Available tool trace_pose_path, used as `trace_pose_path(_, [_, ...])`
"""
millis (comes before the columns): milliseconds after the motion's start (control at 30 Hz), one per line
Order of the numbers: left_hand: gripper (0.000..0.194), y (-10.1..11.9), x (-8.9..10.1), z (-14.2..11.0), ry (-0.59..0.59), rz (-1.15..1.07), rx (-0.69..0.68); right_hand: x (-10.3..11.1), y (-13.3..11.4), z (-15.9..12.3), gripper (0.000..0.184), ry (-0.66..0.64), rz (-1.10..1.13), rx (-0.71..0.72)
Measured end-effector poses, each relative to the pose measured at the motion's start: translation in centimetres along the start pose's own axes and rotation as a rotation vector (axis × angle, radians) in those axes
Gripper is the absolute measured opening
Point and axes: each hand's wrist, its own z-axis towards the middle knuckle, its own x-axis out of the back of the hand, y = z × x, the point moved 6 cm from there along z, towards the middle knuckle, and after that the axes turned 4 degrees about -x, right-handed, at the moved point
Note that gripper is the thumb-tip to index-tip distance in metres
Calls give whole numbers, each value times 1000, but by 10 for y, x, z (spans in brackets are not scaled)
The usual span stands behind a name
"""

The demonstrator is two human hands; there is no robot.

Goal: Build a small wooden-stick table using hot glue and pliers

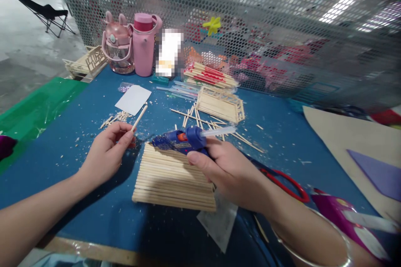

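My left hand (pixel 111 148) pinches a short wooden stick (pixel 139 117), which points up and away to the right. In my right hand (pixel 224 167) is a blue hot glue gun (pixel 178 139) with a clear glue stick (pixel 218 131) jutting from its back. Its nozzle points left, over the far left corner of a panel of wooden sticks (pixel 171 179) laid side by side. Whether the nozzle touches the panel I cannot tell. Part of the panel's right side is hidden behind my right hand.
Loose sticks (pixel 203 121) and a small wooden frame piece (pixel 221 104) lie beyond the panel. Pink bottles (pixel 144 46) stand at the back by a perforated metal screen (pixel 266 21). Red-handled scissors (pixel 291 183) are on the right. Stick offcuts (pixel 117 119) lie near a white card (pixel 133 99).
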Motion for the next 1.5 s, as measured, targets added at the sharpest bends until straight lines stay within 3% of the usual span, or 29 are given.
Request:
trace_pose_path(467, [19,6,-2,-2,-39,65,-15,4,7,-8,36,-6,-22,8])
trace_pose_path(833, [19,2,-2,-1,-38,77,-7,16,22,-25,30,68,-22,-63])
trace_pose_path(1500, [21,4,-4,-3,-53,132,23,38,46,-63,44,152,-63,-181])
